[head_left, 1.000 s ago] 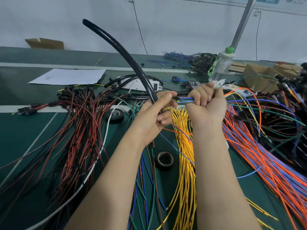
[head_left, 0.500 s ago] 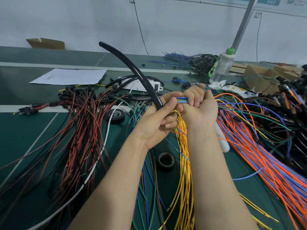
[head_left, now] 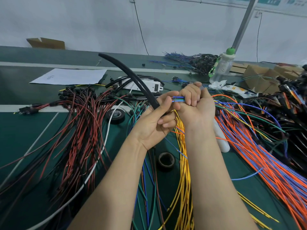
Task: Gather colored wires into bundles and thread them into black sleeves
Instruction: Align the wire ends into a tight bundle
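Fingers (head_left: 191,95), right hand (head_left: 196,108): curled in a fist round a bundle of blue and green wires (head_left: 178,99), with a short exposed run pointing to 9 o'clock.

Left hand (head_left: 152,123): thumb and forefinger pinch the mouth end of the black sleeve (head_left: 131,75), just beside the wire tips. The sleeve rises free toward 11 o'clock. Whether the tips have entered is hidden.

Handling: keep tips flush and tight, line them up with the mouth, feed in short pushes, and regrip near the opening to prevent buckling.

Pose: both hands raised above the tabletop (head_left: 25,130), forearms converging from 6 o'clock, left palm facing the wearer.
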{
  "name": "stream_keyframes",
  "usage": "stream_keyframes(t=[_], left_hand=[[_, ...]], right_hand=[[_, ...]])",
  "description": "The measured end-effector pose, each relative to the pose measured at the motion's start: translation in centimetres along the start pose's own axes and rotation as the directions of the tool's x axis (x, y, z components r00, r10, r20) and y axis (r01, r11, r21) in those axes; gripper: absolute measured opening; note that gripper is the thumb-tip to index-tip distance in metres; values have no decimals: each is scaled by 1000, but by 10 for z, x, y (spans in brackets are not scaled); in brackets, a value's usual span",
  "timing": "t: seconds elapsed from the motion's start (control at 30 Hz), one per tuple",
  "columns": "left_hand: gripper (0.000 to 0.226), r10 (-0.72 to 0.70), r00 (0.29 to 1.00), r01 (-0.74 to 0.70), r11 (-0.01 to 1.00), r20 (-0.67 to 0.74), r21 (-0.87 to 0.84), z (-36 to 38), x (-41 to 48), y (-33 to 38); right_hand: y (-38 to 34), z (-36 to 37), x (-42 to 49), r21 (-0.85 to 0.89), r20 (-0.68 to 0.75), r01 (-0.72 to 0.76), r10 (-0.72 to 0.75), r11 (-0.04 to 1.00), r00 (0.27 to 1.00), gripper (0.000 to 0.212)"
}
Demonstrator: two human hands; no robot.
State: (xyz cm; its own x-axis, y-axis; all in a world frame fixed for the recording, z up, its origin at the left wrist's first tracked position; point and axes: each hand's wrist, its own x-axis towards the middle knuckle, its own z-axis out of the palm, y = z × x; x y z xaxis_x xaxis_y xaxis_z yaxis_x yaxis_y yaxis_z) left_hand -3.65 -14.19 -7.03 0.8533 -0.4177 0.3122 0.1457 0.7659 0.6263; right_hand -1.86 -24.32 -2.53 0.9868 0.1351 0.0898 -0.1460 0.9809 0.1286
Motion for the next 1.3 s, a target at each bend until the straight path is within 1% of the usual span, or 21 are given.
stream_keyframes(t=[0.03,0.17,0.27,0.3,0.37,0.4,0.5,0.6,0.73,0.87,1.07,1.2,1.3], left_hand=[[14,5,1000,-5,1000,-9,12,0,0,0],[23,21,999,-20,999,-32,26,-2,1,0],[12,21,1000,-21,1000,-9,0,-3,1,0],[11,17,1000,-17,1000,7,-19,-3,1,0],[23,1,999,0,999,32,-45,-5,1,1],[24,-1,999,3,999,37,-36,-5,1,1],[19,6,1000,-6,1000,-1,16,-4,1,2],[9,16,999,-14,999,-44,48,-3,0,2],[6,19,998,-14,997,-62,76,-1,0,3],[10,17,998,-13,997,-66,75,-1,1,2],[13,1,1000,-1,1000,-14,-17,-5,0,1],[9,7,1000,-7,1000,-14,5,-5,0,1],[21,5,1000,-4,1000,-30,22,-5,1,2]], right_hand=[[1,0,0,-7,0,1,-1,1000,1000,48],[3,0,0,-39,0,5,-5,999,1000,51],[4,0,0,-51,6,8,-7,999,1000,51],[4,-1,0,-47,14,5,-4,999,1000,50],[4,0,0,-55,25,5,-4,998,1000,46],[4,0,0,-73,21,13,-11,997,1000,44],[4,1,1,-126,12,32,-31,992,999,45],[5,1,1,-131,13,30,-29,991,1000,46],[5,0,1,-139,10,28,-27,990,1000,45],[5,1,1,-148,1,34,-34,988,999,46],[6,1,0,-132,-3,43,-43,990,999,44],[7,1,0,-153,2,63,-64,986,998,43],[7,1,0,-177,4,65,-66,982,998,44]])
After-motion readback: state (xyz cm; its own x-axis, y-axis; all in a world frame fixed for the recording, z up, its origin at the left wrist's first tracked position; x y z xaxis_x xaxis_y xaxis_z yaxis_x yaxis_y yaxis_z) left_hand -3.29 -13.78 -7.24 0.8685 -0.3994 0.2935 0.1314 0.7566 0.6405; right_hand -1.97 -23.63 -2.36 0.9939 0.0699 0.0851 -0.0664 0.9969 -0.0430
